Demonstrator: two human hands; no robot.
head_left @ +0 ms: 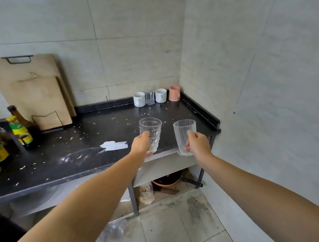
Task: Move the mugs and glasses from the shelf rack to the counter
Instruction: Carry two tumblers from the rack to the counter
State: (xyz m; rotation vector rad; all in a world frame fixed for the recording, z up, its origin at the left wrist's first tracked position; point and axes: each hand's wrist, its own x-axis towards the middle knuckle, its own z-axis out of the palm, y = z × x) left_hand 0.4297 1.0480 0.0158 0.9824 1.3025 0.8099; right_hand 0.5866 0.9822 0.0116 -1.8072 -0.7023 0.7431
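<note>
Your forearms reached up from the lower corners toward the black counter (65,153) at mid-frame. Your left hand (141,145) clasped a dimpled glass (151,130); your right hand (198,142) clasped a ribbed glass (183,132), both upright over the front edge. You were mid-carry, I judge; next, set them beside the mugs (139,99) at the back.

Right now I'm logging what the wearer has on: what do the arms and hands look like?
Both forearms are bare, with no sleeve in view. The left hand and right hand wear no gloves, and no rings, watch or bracelet show. No markings show on either arm.
</note>
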